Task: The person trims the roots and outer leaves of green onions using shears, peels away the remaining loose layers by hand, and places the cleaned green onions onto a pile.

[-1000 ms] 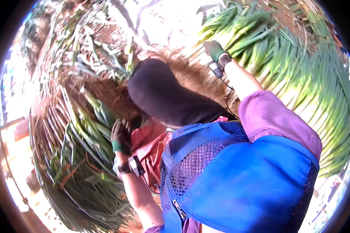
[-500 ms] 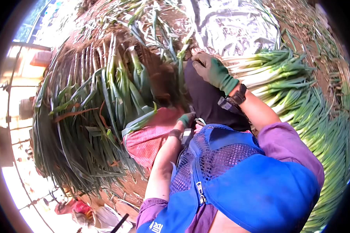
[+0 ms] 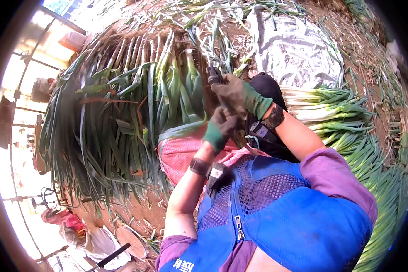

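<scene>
Over my lap, both gloved hands are close together. My left hand [image 3: 223,127], in a dark glove with a green cuff, is closed just below the right. My right hand [image 3: 239,93], gloved alike, has its fingers curled in front of my dark-clad knee [image 3: 268,86]. A dark slim thing [image 3: 215,75] juts out at the right hand's fingers and seems to run down to the left hand; motion and the gloves hide its kind. Beside my left hand, a green leaf [image 3: 181,130] lies across pink checked cloth [image 3: 183,152].
Unpeeled green onions [image 3: 118,90] with soil on the roots lie in a thick row at left. Cleaned green onions [image 3: 322,109] are piled at right. A white sheet [image 3: 297,50] and leaf scraps [image 3: 217,34] cover ground ahead. Bags [image 3: 93,242] lie at lower left.
My left hand has risen from beside my waist to just below the right hand. The right hand has moved slightly down, and a dark slim thing now shows at it. The view has shifted.
</scene>
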A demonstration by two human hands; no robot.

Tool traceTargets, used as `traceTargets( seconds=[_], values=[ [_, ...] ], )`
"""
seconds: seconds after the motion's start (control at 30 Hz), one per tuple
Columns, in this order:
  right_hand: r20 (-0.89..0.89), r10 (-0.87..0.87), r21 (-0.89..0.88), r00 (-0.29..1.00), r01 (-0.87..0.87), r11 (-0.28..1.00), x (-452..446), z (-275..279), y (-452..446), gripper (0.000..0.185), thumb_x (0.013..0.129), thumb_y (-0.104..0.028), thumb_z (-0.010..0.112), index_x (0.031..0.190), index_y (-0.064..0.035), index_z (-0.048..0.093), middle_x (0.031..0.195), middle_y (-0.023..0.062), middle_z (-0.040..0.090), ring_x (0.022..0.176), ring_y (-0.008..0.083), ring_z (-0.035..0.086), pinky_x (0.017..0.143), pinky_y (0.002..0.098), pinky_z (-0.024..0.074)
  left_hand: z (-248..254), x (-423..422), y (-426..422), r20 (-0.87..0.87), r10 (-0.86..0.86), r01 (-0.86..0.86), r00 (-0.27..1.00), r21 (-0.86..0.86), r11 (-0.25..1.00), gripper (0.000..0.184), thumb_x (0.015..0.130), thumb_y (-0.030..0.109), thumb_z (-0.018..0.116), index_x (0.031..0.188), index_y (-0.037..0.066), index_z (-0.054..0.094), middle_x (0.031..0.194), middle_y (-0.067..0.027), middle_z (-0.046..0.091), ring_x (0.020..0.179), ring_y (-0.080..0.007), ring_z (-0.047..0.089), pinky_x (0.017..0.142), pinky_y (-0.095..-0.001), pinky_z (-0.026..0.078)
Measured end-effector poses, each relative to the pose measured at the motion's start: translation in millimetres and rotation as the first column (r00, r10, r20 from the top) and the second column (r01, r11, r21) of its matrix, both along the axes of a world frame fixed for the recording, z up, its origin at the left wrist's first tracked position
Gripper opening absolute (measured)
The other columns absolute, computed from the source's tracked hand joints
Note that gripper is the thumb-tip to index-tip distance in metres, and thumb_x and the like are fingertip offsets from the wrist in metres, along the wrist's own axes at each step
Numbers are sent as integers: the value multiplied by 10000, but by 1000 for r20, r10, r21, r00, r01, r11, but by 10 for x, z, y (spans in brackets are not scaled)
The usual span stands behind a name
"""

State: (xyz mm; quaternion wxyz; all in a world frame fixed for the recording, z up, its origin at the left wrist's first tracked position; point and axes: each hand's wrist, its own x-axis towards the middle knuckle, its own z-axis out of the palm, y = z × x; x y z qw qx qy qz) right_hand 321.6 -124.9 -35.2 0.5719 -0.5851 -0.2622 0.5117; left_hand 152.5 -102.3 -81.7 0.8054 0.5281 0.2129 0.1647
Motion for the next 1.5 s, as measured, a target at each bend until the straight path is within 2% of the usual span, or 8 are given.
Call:
traceTargets(
  seconds=[0.2, 0.43, 0.57, 0.7, 0.8, 1.03, 1.13, 1.5],
  values=[
    [81, -1, 57, 997, -3, 998, -395, -50, 35, 403, 860, -228, 749, 1134, -2, 560, 899, 78, 644, 711, 161, 622, 626, 318, 523, 161, -355, -83, -139, 39, 10, 989, 334, 942, 420, 896, 267, 737, 1168, 22, 530, 968, -49, 639, 877, -118, 602, 784, -275, 511],
    [230, 111, -98, 967, -91, 991, -429, -59, 113, 313, 801, -182, 710, 1016, 7, 583, 838, 80, 638, 665, 157, 603, 573, 288, 499, 434, -589, 163, -263, -95, 173, 960, 294, 940, 367, 951, 132, 675, 1276, 10, 558, 1148, -53, 655, 1046, -114, 621, 936, -271, 507],
    [-223, -5, -101, 975, -18, 995, -371, -431, 67, 250, 812, -168, 699, 981, -19, 592, 740, 46, 594, 592, 116, 567, 515, 258, 459, 489, -745, 876, -376, 273, -73, 885, 468, 881, 341, 937, 164, 689, 1220, -3, 595, 1091, -90, 690, 1033, -140, 645, 896, -285, 526],
    [-278, 69, -2, 958, -72, 997, -324, -501, 110, 203, 864, -182, 669, 993, -41, 601, 798, 37, 618, 682, 124, 603, 611, 258, 486, 202, -763, 1887, -415, 688, 138, 596, 896, 421, 589, 818, 361, 732, 1258, -6, 597, 1130, -199, 696, 1063, -336, 671, 952, -387, 510],
    [-361, 9, -31, 933, -21, 999, -287, -552, 206, 211, 812, -148, 682, 954, -29, 581, 717, 18, 567, 580, 102, 526, 526, 261, 432, 187, -560, 2304, -540, 728, 261, 422, 841, 473, 703, 771, 421, 742, 1325, 23, 569, 1293, -236, 612, 1185, -393, 599, 1030, -437, 467],
    [-113, 22, -145, 993, -38, 989, -161, -622, 244, 285, 839, -146, 680, 1077, -11, 599, 840, -2, 603, 748, 79, 561, 684, 239, 467, -184, 18, 3100, -509, 726, 367, 462, 855, 367, 780, 750, 453, 762, 1364, 27, 538, 1389, -242, 539, 1298, -399, 502, 1094, -443, 416],
    [-158, 21, -69, 987, -33, 997, -113, -552, 240, 366, 810, -122, 671, 1150, -40, 564, 843, 6, 567, 643, 104, 519, 572, 267, 451, -186, 323, 3407, -432, 755, 347, 493, 894, 285, 823, 744, 489, 772, 1373, 17, 530, 1400, -243, 532, 1307, -400, 495, 1100, -444, 410],
    [-111, -7, 41, 994, 11, 999, 187, -476, 302, 547, 828, 2, 672, 1345, 37, 498, 1019, -1, 567, 914, 73, 539, 841, 221, 468, -276, 1248, 4290, -721, 678, 457, 145, 656, 600, 1349, 619, 754, 725, 1577, 12, 131, 1556, -290, 296, 1454, -411, 309, 1182, -454, 317]
  ],
)
